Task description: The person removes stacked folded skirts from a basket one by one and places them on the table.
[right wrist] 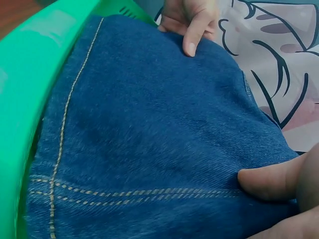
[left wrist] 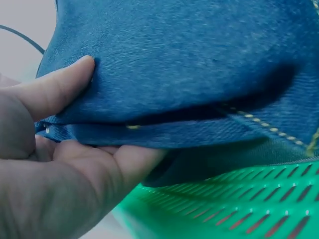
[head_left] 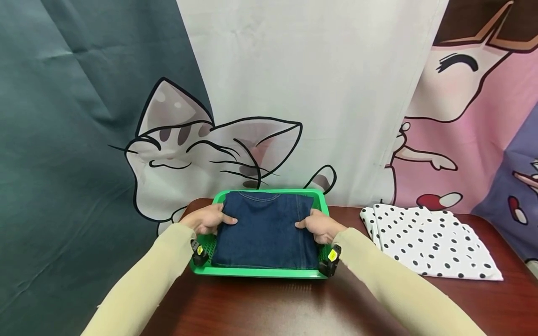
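**Folded denim held at both sides in the green tray**

Head view: a person in pale sleeves reaches forward over a dark wooden table (head_left: 260, 303). The folded denim (head_left: 265, 231) lies in the green tray (head_left: 256, 272), which stands at the far middle of the table, close to the cartoon cat backdrop (head_left: 189, 149). The left hand (head_left: 208, 219) grips the denim's left edge, thumb lying on top; the right hand (head_left: 321, 226) grips the right edge the same way. To the right, well apart from the tray, a folded polka-dot cloth (head_left: 428, 240) rests on the table.

Left wrist view: the left hand (left wrist: 55, 164) pinches the folded layers, thumb (left wrist: 57, 89) pressed on the top face, fingers curled beneath the lower edge. That edge of the denim (left wrist: 199, 64) is raised a little off the slotted tray floor (left wrist: 234, 199).

Right wrist view: the right hand's thumb (right wrist: 271, 181) presses on the denim (right wrist: 149, 139) near its stitched seam; its other fingers are out of sight, so how they lie under the cloth cannot be told here. At the far side the left hand (right wrist: 192, 20) shows with its thumb on the fabric. The tray wall (right wrist: 35, 69) runs along the left.

Judging from how things lie, the denim is already folded and sits within the tray; what seems left is to settle it flat and let go. The polka-dot cloth is folded but stands outside the tray.
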A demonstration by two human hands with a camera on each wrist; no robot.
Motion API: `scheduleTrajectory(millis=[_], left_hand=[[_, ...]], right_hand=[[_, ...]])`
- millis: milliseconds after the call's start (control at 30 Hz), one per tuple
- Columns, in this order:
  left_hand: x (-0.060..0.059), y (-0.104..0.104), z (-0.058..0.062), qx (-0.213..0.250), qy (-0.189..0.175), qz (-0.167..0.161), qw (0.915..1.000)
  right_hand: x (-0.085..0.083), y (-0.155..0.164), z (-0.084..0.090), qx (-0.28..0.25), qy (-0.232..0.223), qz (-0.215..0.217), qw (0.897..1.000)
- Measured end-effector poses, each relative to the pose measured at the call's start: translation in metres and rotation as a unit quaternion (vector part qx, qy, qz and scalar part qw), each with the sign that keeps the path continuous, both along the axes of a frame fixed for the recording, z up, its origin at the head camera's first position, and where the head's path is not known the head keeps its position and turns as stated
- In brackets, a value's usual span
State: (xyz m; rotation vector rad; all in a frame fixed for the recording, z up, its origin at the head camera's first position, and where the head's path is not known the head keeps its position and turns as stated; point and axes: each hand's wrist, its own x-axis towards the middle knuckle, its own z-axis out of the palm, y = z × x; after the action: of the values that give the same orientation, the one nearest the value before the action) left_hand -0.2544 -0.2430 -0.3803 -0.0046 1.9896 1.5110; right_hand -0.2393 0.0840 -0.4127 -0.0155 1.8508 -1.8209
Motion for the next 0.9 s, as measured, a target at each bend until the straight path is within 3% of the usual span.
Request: scheduleTrajectory(millis=[233, 533, 733, 900], left_hand=[[0.005, -0.004, 0.01, 0.02, 0.017, 0.008, 0.9996], [0.012, -0.004, 0.021, 0.036, 0.033, 0.036, 0.9982], [0.016, 0.001, 0.029, 0.063, 0.038, 0.04, 0.9965], [0.018, 0.007, 0.039, 0.078, 0.05, 0.062, 0.9938]], right_hand=[[-0.002, 0.004, 0.007, -0.031, 0.005, 0.005, 0.999], [0.002, 0.008, 0.018, -0.105, -0.041, 0.009, 0.994], [0.001, 0.015, 0.028, -0.115, -0.025, 0.011, 0.993], [0.002, 0.021, 0.039, -0.119, 0.002, 0.002, 0.993]])
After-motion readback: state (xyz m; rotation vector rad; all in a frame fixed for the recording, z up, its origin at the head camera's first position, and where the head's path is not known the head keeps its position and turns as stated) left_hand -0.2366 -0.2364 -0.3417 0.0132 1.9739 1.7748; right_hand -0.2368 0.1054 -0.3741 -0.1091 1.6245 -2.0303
